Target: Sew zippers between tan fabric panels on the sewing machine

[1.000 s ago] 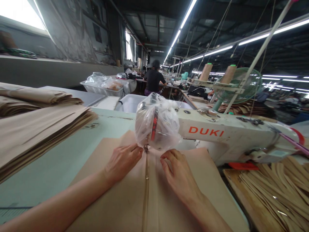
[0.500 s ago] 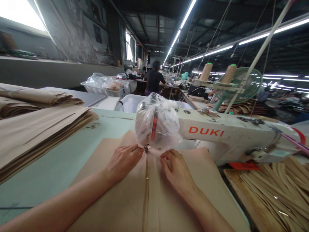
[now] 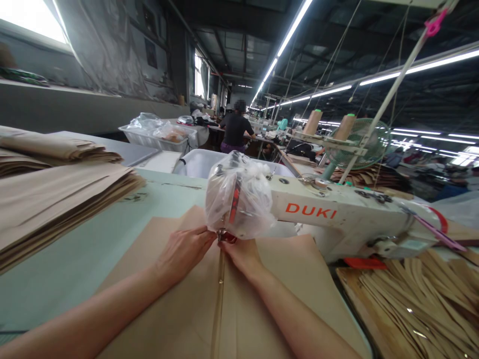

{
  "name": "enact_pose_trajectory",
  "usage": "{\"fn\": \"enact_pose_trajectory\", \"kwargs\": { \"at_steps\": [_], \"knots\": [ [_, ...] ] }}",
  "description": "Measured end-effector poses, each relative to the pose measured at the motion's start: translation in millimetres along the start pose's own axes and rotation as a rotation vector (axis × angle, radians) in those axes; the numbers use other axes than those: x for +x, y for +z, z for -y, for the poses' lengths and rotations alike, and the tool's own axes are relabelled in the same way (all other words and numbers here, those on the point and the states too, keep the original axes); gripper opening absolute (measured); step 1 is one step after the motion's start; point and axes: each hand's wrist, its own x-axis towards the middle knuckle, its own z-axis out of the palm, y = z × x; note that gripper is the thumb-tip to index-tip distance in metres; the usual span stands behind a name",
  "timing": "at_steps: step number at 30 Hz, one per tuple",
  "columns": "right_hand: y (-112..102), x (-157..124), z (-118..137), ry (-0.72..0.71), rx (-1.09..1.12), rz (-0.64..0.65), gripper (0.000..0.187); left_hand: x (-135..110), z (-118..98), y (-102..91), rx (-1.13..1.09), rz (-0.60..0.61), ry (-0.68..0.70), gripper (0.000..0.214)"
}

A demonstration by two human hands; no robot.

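A tan fabric piece (image 3: 172, 304) with a zipper (image 3: 216, 309) down its middle lies under the needle end of a white DUKI sewing machine (image 3: 337, 219), whose head is wrapped in a clear plastic bag (image 3: 239, 197). My left hand (image 3: 183, 252) rests on the fabric left of the zipper, fingers curled and pressing near the presser foot. My right hand (image 3: 239, 254) has reached in under the bag right at the foot, beside something red; its fingertips are hidden.
Stacks of tan fabric (image 3: 56, 199) lie at the left. A pile of tan strips (image 3: 415, 304) fills the right front. White plastic bins (image 3: 194, 162) stand behind the table. Thread cones (image 3: 312, 122) and a green fan (image 3: 364, 142) rise behind the machine. A person (image 3: 234, 130) sits far off.
My right hand has moved left and forward from the fabric to the presser foot under the bag. The view has shifted slightly; the left hand stays in place.
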Motion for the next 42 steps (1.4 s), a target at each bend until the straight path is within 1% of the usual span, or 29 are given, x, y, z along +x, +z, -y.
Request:
{"fn": "enact_pose_trajectory", "kwargs": {
  "at_steps": [3, 6, 10, 15, 22, 26, 29, 33, 37, 40, 42],
  "knots": [
    [0, -2, 0, -0.001, 0.001, -0.007, 0.010, 1, -2, -2.9, -0.030, 0.036, -0.021, 0.029],
    [0, -3, -4, -0.021, 0.007, -0.020, 0.010, 2, -3, -3.2, -0.055, 0.045, -0.066, 0.028],
    [0, -1, -12, -0.056, 0.016, -0.042, 0.018, 3, -4, -1.2, -0.071, 0.043, -0.132, 0.028],
    [2, 0, -17, -0.044, 0.037, -0.047, 0.025, 3, -3, 2.0, -0.081, 0.053, -0.157, 0.029],
    [-1, -2, -12, -0.020, 0.046, -0.039, 0.019, 1, 3, 4.6, -0.115, 0.074, -0.188, 0.029],
    [-4, -3, -9, -0.020, 0.046, -0.031, 0.016, 2, 3, 6.1, -0.123, 0.081, -0.224, 0.030],
    [-3, -2, -9, -0.018, 0.053, -0.023, 0.013, 2, 3, 8.0, -0.128, 0.087, -0.223, 0.033],
    [1, -1, -11, -0.014, 0.075, -0.027, 0.015, 0, 2, 10.0, -0.119, 0.071, -0.196, 0.036],
    [4, 0, -10, -0.004, 0.089, -0.028, 0.009, 1, 2, 9.4, -0.125, 0.033, -0.133, 0.038],
    [-2, -2, -5, 0.018, 0.096, 0.001, 0.001, 0, 3, 4.5, -0.178, -0.001, -0.012, 0.039],
    [-12, -7, -1, 0.026, 0.104, 0.059, 0.008, -2, 1, -1.2, -0.224, -0.015, 0.116, 0.039]
  ]
}}
